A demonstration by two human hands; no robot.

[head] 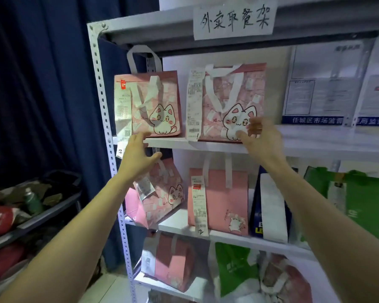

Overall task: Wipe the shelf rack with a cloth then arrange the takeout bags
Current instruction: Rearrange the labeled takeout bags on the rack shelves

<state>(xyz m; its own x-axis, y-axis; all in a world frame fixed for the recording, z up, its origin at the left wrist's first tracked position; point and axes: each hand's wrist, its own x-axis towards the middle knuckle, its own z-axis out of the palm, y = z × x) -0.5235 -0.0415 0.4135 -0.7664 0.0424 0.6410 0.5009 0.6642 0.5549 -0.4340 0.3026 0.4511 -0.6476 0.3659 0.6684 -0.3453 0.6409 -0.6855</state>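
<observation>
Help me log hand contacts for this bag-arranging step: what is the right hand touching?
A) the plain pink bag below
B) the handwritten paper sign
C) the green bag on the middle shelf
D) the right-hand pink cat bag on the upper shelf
D: the right hand is up against the lower right corner of the right-hand pink cat bag, which stands on the upper shelf.
</observation>
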